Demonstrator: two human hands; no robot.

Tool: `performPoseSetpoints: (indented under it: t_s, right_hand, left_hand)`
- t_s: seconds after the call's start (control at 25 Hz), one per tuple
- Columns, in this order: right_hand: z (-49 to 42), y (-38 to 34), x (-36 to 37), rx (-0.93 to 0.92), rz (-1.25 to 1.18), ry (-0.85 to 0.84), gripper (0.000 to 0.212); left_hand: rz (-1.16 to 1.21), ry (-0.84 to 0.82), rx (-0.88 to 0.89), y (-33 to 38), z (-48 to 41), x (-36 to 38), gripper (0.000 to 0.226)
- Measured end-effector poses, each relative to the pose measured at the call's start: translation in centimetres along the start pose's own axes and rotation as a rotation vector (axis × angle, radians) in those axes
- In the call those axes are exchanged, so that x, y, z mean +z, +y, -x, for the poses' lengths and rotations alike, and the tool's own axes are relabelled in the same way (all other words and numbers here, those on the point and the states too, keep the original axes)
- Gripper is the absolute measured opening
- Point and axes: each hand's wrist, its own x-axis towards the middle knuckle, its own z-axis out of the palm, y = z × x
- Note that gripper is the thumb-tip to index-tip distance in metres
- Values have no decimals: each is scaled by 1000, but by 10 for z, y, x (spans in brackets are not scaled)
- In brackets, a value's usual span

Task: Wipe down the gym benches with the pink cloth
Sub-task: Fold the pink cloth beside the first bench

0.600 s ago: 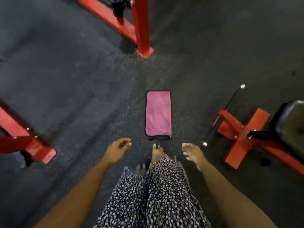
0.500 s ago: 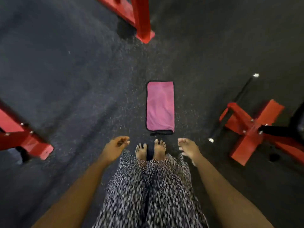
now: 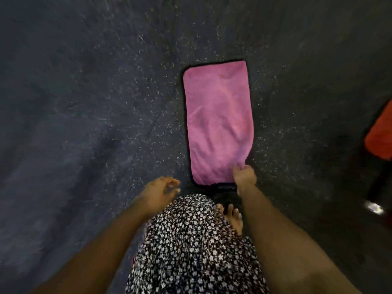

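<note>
The pink cloth [image 3: 218,122] lies flat on the dark speckled floor, a folded rectangle with a black edge. My right hand [image 3: 244,174] is down at its near right corner, fingers pinched on the fabric. My left hand [image 3: 161,189] hangs just left of the cloth's near edge, loosely curled and holding nothing. No bench pad shows in this view.
A red frame foot [image 3: 379,134] of gym equipment juts in at the right edge, with a shiny bar end [image 3: 373,206] below it. My patterned skirt [image 3: 191,247] and a bare foot [image 3: 233,217] fill the bottom centre. Dark rubber floor [image 3: 84,102] spreads to the left.
I have bent down, so the cloth looms larger and the red frames have left the view. My right hand reached forward onto the cloth's near right corner.
</note>
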Motion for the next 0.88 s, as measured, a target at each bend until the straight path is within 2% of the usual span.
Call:
performPoseSetpoints:
  t_s: [0.08, 0.12, 0.24, 0.32, 0.48, 0.6, 0.68, 0.8, 0.88]
  right_hand:
    - [46, -21, -6, -199, 102, -51, 32]
    - [80, -31, -20, -305, 152, -81, 29]
    - [183, -64, -106, -557, 247, -173, 18]
    - [253, -87, -177, -655, 392, -196, 11]
    - [423, -115, -316, -801, 791, -204, 42]
    - [519, -121, -387, -931, 934, -175, 35]
    - [568, -115, -425, -936, 822, -185, 31]
    - [609, -106, -468, -908, 407, -200, 25]
    - [620, -105, -488, -912, 179, -298, 21]
  left_hand:
    - [-34, 12, 22, 11, 24, -9, 31]
    - [-36, 11, 40, 18, 47, -16, 31]
    - [14, -2, 91, 53, 135, -50, 30]
    - [-3, 12, 173, 91, 202, -83, 30]
    - [-13, 75, 408, 171, 349, -139, 28]
    - [53, 81, 574, 217, 428, -163, 26]
    - [114, 49, 712, 243, 476, -174, 30]
    - [135, -30, 898, 283, 526, -189, 47]
    - [78, -68, 1010, 316, 541, -196, 59]
